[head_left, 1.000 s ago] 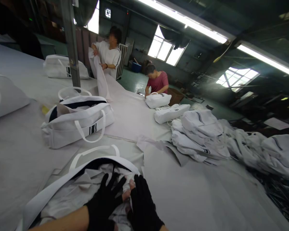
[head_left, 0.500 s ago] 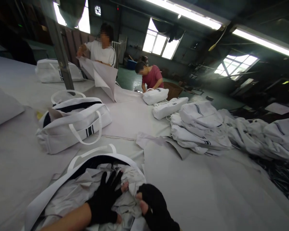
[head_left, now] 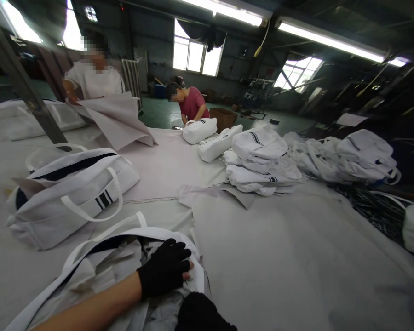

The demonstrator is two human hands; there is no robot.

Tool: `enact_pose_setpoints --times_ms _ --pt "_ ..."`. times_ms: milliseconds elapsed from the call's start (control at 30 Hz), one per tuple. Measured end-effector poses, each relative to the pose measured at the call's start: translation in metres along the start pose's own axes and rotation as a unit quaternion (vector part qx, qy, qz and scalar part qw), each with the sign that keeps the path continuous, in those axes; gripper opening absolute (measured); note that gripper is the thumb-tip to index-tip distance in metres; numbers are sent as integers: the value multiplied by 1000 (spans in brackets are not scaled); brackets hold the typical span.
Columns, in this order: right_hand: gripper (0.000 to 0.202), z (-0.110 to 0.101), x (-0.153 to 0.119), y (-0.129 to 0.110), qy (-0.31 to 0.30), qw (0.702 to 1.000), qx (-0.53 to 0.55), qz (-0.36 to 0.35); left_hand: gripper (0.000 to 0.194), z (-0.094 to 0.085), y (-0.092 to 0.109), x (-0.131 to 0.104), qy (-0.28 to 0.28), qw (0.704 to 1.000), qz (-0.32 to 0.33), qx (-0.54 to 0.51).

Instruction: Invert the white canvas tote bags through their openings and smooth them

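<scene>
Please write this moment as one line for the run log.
left hand: fist pressed on crumpled paper in open white bag | right hand: at bag's near edge, grip hidden | second bag: behind, on table

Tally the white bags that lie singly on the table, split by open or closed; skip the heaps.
Open bags with stuffing showing: 2, the bag under the left hand and the bag beyond it.
Closed stuffed bags: 3, two by the person in red, one far left.
Total: 5.
</scene>
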State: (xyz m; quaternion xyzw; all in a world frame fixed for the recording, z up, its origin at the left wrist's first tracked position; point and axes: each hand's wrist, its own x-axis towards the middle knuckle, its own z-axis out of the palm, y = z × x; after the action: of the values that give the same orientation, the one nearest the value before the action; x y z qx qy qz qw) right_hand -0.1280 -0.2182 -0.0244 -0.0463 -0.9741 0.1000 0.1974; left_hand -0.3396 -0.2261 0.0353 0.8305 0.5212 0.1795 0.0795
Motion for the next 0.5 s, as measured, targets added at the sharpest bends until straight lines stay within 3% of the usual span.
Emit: enact_pose_setpoints --times_ms 133,200,267,400,500 --pt "32 3 -14 -4 17 998 -60 22 23 -2 5 -33 71 997 -2 1" --pt "28 -7 -9 -3 11 994 -87 60 23 -10 7 -44 79 997 -6 0" --pt "29 -23 5 8 -18 998 -52 20 22 -11 7 -49 66 998 -18 -5" --pt "53 -43 50 45 -62 986 44 -148 26 15 8 -42 -1 999 -50 -20" --pt "63 -30 79 58 -4 992 44 -120 38 38 11 -25 -9 992 -91 -91"
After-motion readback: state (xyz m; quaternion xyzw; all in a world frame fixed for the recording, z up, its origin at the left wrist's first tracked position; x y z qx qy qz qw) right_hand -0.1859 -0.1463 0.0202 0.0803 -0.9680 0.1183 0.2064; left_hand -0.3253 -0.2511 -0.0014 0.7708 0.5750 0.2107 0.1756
